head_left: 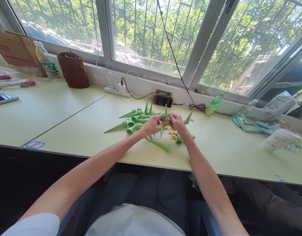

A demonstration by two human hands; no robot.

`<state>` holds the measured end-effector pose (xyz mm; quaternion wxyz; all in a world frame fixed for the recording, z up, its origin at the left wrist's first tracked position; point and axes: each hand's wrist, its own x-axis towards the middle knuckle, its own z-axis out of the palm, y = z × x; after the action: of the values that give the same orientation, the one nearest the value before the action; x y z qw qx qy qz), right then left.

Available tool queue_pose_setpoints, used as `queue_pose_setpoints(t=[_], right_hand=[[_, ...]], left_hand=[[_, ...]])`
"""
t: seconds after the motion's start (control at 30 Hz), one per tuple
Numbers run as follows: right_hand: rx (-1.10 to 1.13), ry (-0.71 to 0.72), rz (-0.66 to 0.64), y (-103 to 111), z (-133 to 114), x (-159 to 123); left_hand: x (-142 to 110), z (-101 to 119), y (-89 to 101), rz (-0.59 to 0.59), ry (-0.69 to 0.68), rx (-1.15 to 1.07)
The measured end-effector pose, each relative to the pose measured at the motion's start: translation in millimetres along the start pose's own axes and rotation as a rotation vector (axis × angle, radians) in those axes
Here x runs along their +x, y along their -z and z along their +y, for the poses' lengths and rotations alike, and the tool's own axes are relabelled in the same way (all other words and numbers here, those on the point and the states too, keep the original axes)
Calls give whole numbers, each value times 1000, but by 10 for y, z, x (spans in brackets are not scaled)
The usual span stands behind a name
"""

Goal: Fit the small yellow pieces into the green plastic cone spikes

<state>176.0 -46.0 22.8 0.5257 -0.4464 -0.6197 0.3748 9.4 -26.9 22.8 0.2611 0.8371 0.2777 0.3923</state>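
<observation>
My left hand (154,124) is closed, pinching the base of a green plastic watering spike (166,113) that points upward. From the other side, my right hand (177,123) has its fingers closed at the same base; whether a small part is between them is hidden. Several more green spikes lie to the left, one of them a long spike (116,127) with its tip toward the left. Nearer to me, another spike (161,145) lies flat below my hands. Small yellow valve pieces (173,134) are heaped under my right hand. Beyond it stands a tilted spike (189,116) with a yellow piece at its base.
Behind the spikes, a phone (163,100) leans near the window wall, beside a power strip (118,90). A green bottle (215,104) and a coiled cable (198,107) are to the right. Packaging (280,139) lies farther right. A brown bag (73,70) stands at left.
</observation>
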Motion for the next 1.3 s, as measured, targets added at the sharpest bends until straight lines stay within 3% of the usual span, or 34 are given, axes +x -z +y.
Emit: queue_pose_setpoints(t=[0.5, 0.9, 1.1, 1.3], right_hand=[[-25, 33, 51, -48, 16, 5], [-42, 36, 75, -61, -3, -9], [-41, 53, 134, -54, 29, 13], [-11, 86, 237, -36, 38, 23]], left_hand=[[4, -24, -43, 76, -37, 115], [-10, -14, -42, 55, -73, 135], [-3, 22, -49, 72, 48, 39], [11, -6, -55, 89, 248, -290]])
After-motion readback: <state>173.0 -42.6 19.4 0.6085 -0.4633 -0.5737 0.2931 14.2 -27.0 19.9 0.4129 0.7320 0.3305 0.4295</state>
